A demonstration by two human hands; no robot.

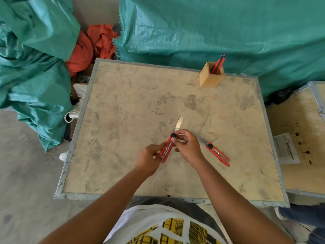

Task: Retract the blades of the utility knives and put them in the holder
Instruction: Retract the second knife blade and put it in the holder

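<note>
A red utility knife [167, 148], its blade [179, 123] still extended, is gripped at the tail by the left hand [149, 158] and pinched at the black slider by the right hand [187, 147]. A second knife [217, 153] lies just right on the wooden crate top [123, 120]; a third stands in the wooden holder [210, 77] at the far edge.

A storeroom or warehouse: plywood crate [123, 120], green tarpaulins [211, 32], concrete floor [26, 173].

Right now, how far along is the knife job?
One knife already stands in the wooden holder. Both hands, left hand and right hand, hold a second knife with its blade out. A third knife lies on the table.
</note>
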